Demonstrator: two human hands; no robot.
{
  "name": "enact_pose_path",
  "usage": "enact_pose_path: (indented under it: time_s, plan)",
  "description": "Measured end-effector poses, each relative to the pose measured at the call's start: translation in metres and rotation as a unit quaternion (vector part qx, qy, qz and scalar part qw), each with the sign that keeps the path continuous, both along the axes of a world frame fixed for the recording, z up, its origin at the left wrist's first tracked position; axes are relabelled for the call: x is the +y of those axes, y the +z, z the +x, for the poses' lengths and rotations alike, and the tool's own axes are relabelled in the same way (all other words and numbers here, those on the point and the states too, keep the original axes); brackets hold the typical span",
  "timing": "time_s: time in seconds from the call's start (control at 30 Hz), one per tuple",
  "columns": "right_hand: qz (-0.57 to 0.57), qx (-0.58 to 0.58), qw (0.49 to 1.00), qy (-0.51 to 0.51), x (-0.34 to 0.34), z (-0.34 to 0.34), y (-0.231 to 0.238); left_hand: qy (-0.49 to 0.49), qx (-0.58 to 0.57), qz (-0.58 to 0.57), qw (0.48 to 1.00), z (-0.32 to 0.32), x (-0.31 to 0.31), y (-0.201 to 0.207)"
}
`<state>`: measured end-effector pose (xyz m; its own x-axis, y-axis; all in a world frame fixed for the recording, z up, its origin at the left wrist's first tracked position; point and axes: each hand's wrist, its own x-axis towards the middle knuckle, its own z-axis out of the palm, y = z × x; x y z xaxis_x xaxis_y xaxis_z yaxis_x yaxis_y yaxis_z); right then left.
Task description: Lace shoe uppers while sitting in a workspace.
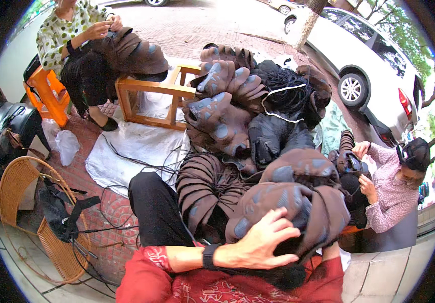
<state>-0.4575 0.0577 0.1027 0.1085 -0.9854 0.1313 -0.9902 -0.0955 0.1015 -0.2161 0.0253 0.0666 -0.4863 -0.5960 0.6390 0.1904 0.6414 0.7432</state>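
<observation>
A bundle of brown shoe uppers (268, 207) with grey-blue patches lies across my lap. My left hand (258, 240), a black band at its wrist, rests on the near side of the bundle with fingers spread. On the bundle's right, my right wrist (331, 251) shows, but the hand and its fingers are hidden by the uppers. Just beyond, a fanned stack of brown uppers (204, 187) leans against my dark-trousered knee (151, 202).
Heaped uppers (220, 121) and black laces (280, 86) lie ahead, beside a wooden stool frame (151, 121) on its side. Co-workers handle uppers at far left (131, 53) and right (348, 161). A wicker chair (63, 247) stands left; a white car (364, 55) is parked behind.
</observation>
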Motion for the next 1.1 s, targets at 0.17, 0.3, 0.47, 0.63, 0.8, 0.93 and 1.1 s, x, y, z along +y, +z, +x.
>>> enact_pose_path:
  time_s: [0.17, 0.3, 0.47, 0.63, 0.8, 0.93, 1.1]
  plan:
    - [-0.047, -0.633, 0.765, -0.110, 0.039, -0.014, -0.007, -0.038, -0.070, 0.252, 0.964, -0.019, -0.044, -0.076]
    - [-0.051, -0.715, 0.688, -0.113, 0.035, -0.029, -0.031, -0.132, -0.179, 0.265, 0.938, -0.045, -0.042, -0.141]
    - [-0.027, -0.736, 0.670, -0.093, 0.003, -0.032, -0.028, -0.113, -0.131, 0.422, 0.890, -0.052, -0.046, -0.166]
    - [-0.002, -0.745, 0.663, -0.067, -0.038, -0.016, -0.011, -0.104, 0.113, 0.429, 0.890, -0.022, -0.067, -0.119]
    - [0.046, -0.756, 0.651, -0.043, -0.075, -0.002, -0.010, 0.031, 0.096, 0.338, 0.936, 0.057, -0.111, -0.022]
    - [0.102, -0.768, 0.631, -0.038, -0.105, -0.006, -0.039, 0.204, 0.056, 0.142, 0.967, 0.103, -0.114, 0.048]
    - [0.202, -0.784, 0.585, -0.049, -0.122, -0.002, -0.110, 0.293, -0.301, 0.164, 0.893, 0.086, -0.088, 0.006]
